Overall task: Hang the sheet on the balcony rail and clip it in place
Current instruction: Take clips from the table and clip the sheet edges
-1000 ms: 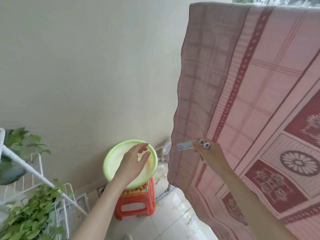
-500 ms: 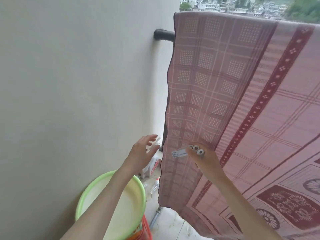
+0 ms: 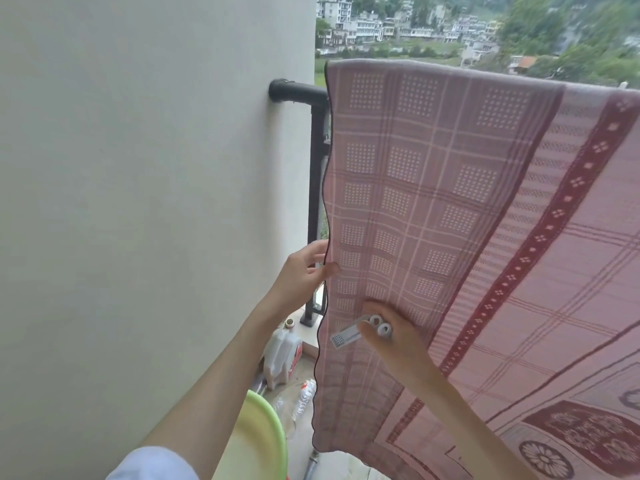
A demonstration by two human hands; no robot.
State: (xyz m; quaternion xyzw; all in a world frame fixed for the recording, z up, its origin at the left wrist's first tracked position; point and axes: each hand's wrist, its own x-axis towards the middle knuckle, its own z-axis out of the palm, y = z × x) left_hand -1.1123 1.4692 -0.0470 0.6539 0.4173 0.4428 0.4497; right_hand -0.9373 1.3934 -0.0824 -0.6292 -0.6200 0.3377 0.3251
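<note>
Sheet draped over balcony rail, hanging down on the near side, left edge just beside the rail's wall end. Left hand pinching that edge, well below the rail. Right hand, lower still and in front of the cloth, gripping white clips. Hanging step apparently done; clipping step in hand. Next move likely: raise a clip to the rail top and clamp cloth against it.

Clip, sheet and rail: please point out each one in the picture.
clip [image 3: 346,335], head view, on its white flat end left of the right hand.
sheet [image 3: 433,188], head view, on the checked part.
rail [image 3: 299,91], head view, on the bare black bar by the wall.
</note>
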